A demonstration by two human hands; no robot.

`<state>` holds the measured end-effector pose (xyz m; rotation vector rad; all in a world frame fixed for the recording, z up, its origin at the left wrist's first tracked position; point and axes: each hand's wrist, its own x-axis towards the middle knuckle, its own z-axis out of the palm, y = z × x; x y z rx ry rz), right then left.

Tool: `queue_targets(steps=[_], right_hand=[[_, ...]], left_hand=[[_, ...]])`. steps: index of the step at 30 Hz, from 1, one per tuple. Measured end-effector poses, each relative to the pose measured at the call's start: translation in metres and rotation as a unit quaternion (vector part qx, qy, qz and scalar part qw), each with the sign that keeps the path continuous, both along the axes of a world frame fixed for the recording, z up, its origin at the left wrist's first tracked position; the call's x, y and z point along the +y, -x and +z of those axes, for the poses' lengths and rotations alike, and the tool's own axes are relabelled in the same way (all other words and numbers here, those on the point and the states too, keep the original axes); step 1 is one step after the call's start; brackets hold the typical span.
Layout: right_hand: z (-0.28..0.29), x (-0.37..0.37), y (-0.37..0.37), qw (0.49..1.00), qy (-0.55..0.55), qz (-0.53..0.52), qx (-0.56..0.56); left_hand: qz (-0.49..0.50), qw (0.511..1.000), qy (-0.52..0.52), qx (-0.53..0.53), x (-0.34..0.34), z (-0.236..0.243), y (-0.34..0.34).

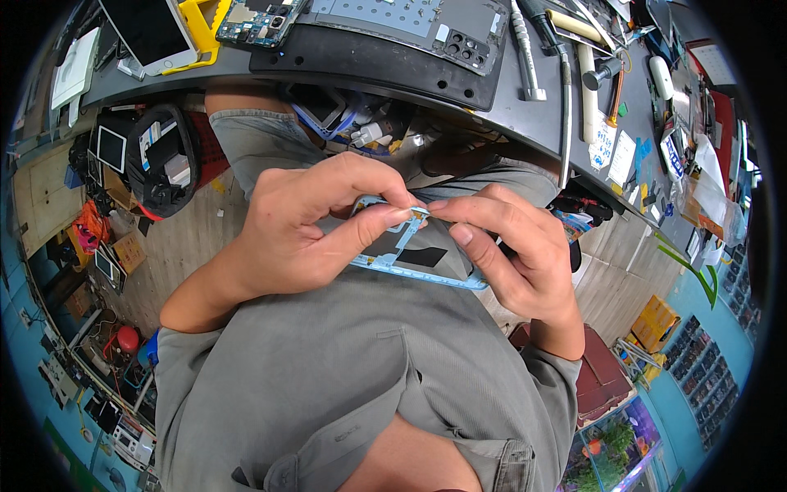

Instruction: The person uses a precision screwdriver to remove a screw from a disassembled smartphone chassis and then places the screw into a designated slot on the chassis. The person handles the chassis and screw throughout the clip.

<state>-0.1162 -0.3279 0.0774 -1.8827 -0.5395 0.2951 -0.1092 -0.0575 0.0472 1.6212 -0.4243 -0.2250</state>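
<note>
A light-blue phone frame [416, 274] with cut-outs and a black patch is held up over my lap, in front of my shirt. My left hand [316, 225] pinches its upper edge between thumb and index finger. Close beside that pinch, my right hand [512, 250] has its index fingertip at the same edge, with the thumb bent beneath it. Whether a small part lies between the right fingertips is too small to tell. The fingers cover part of the frame's upper edge and right end.
On the dark workbench [525, 123] ahead lie a black mat [352, 70] carrying a phone back, an opened phone with a circuit board [261, 23], a white tablet [152, 33] and several tools at the right. A black bin [168, 160] stands on the floor at left.
</note>
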Motion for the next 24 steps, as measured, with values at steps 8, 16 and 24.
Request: queue_targets(steps=[8, 16, 24], right_hand=[[-0.0028, 0.0014, -0.0018, 1.0, -0.017, 0.0, -0.024], [0.0018, -0.0011, -0.0032, 1.0, 0.02, 0.013, -0.004], [-0.0021, 0.0015, -0.0054, 1.0, -0.001, 0.017, -0.021]], left_hand=[[0.005, 1.0, 0.007, 0.007, -0.0005, 0.0012, 0.0005], [-0.004, 1.0, -0.006, 0.014, 0.0003, 0.0026, 0.0003], [0.008, 1.0, 0.013, 0.01, -0.0019, -0.0002, 0.0009]])
